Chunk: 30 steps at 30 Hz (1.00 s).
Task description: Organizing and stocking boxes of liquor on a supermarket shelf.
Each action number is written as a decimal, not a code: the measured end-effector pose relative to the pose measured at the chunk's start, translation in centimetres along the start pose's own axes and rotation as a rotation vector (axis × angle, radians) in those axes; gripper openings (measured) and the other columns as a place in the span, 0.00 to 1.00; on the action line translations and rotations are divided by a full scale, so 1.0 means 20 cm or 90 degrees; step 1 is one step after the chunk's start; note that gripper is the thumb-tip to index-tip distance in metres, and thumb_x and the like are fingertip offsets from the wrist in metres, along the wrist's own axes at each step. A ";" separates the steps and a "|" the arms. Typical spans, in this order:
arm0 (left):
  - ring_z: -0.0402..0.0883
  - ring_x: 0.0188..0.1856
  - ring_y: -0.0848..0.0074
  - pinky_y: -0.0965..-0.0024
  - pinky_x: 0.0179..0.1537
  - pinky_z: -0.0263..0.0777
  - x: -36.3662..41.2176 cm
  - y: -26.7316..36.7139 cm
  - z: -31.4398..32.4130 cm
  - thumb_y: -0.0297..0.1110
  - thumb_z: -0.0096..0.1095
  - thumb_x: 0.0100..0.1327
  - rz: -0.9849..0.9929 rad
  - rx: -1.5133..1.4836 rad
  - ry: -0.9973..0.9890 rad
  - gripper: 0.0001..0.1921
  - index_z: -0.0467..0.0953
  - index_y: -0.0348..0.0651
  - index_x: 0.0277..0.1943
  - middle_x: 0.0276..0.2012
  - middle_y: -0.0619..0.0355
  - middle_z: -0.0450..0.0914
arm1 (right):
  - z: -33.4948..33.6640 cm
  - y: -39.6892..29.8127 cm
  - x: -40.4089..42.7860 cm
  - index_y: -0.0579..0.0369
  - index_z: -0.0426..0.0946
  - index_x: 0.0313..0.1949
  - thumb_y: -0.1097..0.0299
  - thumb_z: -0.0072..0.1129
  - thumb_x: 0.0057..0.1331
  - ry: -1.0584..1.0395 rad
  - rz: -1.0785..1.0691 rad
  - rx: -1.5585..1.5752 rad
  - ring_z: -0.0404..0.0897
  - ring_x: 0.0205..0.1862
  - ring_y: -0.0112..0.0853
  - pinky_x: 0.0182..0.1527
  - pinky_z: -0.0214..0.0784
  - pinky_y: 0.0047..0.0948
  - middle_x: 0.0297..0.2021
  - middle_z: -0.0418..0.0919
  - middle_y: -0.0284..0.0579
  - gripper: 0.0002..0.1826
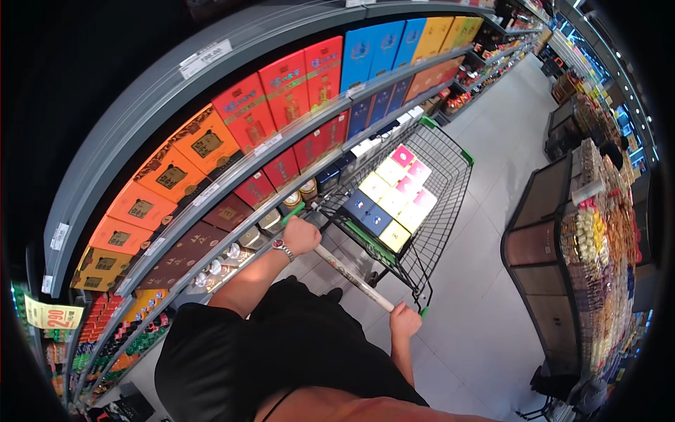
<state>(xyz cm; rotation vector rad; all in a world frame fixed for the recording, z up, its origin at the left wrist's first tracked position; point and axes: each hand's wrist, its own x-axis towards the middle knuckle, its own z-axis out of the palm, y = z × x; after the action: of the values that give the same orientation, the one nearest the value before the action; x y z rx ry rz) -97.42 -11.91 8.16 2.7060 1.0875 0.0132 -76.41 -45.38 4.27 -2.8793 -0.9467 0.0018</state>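
Note:
Both my hands are closed on the pale handlebar (354, 278) of a wire shopping cart (448, 174) with green corner pieces. My left hand (302, 236), with a metal wristwatch (283, 250) on the wrist, grips it near the left end beside the shelves. My right hand (405, 319) holds the other end. In the cart's basket lie several square boxes side by side: dark blue ones (359, 204), pale yellow ones (395, 236) and pink-red ones (403, 156). Strong light washes out part of their tops.
Shelves (253, 158) of red, orange, blue and brown boxes run close along the left. A tiled aisle floor (477, 232) stretches ahead. On the right stands a dark-sided display bin (543, 253) heaped with small packaged goods. Further bins and shelving line the aisle beyond.

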 end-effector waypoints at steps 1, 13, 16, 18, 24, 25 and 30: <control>0.82 0.29 0.58 0.55 0.43 0.70 0.00 0.00 0.01 0.43 0.53 0.57 -0.008 0.001 0.007 0.17 0.84 0.43 0.23 0.24 0.50 0.84 | 0.02 0.01 -0.03 0.55 0.85 0.22 0.54 0.49 0.67 0.004 -0.010 0.002 0.81 0.22 0.52 0.29 0.73 0.50 0.19 0.80 0.56 0.23; 0.85 0.33 0.56 0.52 0.36 0.76 -0.06 -0.18 0.08 0.46 0.49 0.61 0.153 -0.080 -0.141 0.19 0.85 0.45 0.30 0.28 0.49 0.85 | 0.06 -0.02 -0.22 0.56 0.83 0.20 0.54 0.47 0.68 0.021 -0.006 -0.033 0.80 0.24 0.54 0.30 0.72 0.51 0.20 0.80 0.56 0.25; 0.85 0.36 0.54 0.51 0.42 0.76 -0.05 -0.23 0.07 0.48 0.48 0.63 0.177 -0.078 -0.187 0.20 0.85 0.45 0.33 0.31 0.48 0.86 | 0.03 -0.06 -0.23 0.56 0.83 0.22 0.52 0.45 0.68 -0.065 0.026 0.003 0.81 0.29 0.54 0.35 0.72 0.52 0.23 0.81 0.57 0.27; 0.85 0.41 0.52 0.51 0.47 0.75 -0.04 -0.24 0.05 0.49 0.46 0.65 0.164 -0.067 -0.247 0.21 0.85 0.45 0.37 0.36 0.47 0.86 | 0.02 -0.09 -0.23 0.57 0.83 0.24 0.49 0.44 0.68 -0.135 0.079 0.007 0.82 0.35 0.55 0.42 0.73 0.52 0.27 0.82 0.58 0.28; 0.85 0.43 0.52 0.51 0.48 0.75 -0.03 -0.28 0.02 0.49 0.46 0.64 0.171 -0.075 -0.293 0.22 0.85 0.45 0.39 0.37 0.47 0.86 | 0.06 -0.15 -0.24 0.55 0.85 0.26 0.48 0.44 0.67 -0.158 0.130 -0.014 0.83 0.36 0.53 0.45 0.74 0.49 0.29 0.83 0.57 0.27; 0.85 0.43 0.52 0.51 0.48 0.75 -0.04 -0.28 0.01 0.49 0.46 0.64 0.180 -0.072 -0.301 0.22 0.85 0.45 0.39 0.37 0.47 0.86 | 0.06 -0.14 -0.25 0.55 0.85 0.26 0.48 0.44 0.67 -0.162 0.142 -0.013 0.83 0.36 0.53 0.45 0.74 0.49 0.29 0.83 0.57 0.27; 0.85 0.44 0.51 0.51 0.49 0.75 -0.04 -0.29 -0.02 0.47 0.45 0.63 0.192 -0.068 -0.278 0.21 0.86 0.45 0.39 0.38 0.45 0.86 | 0.09 -0.15 -0.27 0.56 0.85 0.27 0.48 0.46 0.67 -0.147 0.145 0.013 0.83 0.35 0.53 0.43 0.74 0.49 0.27 0.83 0.57 0.27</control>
<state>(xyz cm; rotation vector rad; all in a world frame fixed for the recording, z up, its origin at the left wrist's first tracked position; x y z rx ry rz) -102.06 -8.35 7.41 2.5731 0.5354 -0.4342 -82.61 -46.10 2.56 -2.9965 -0.6364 0.3675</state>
